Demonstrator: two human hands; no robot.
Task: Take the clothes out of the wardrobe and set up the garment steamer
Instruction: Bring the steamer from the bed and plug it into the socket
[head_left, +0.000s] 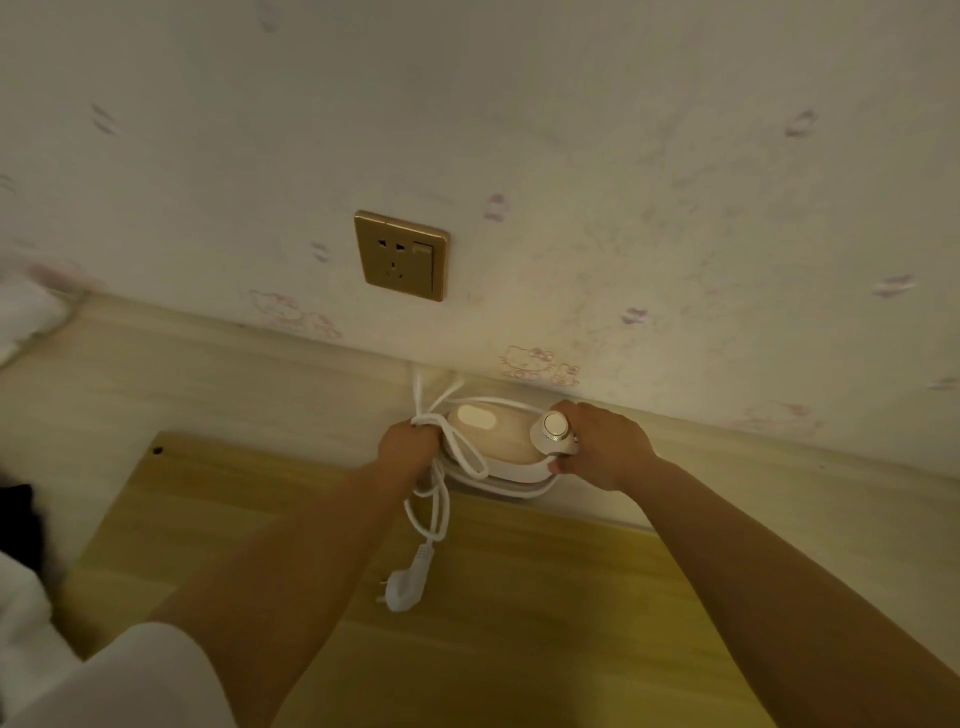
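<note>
Cream garment steamer (491, 434) against wall, white cord (436, 499) apparently wrapped, plug (405, 587) dangling.

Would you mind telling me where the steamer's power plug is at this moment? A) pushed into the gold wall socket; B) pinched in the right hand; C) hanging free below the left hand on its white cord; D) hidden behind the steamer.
C: the plug dangles on the white cord below the left hand, which grips the bunched cord, while the gold wall socket has nothing plugged in.

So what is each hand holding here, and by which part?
Left hand grips the steamer's bunched white cord; right hand holds the steamer at its knob end.
</note>
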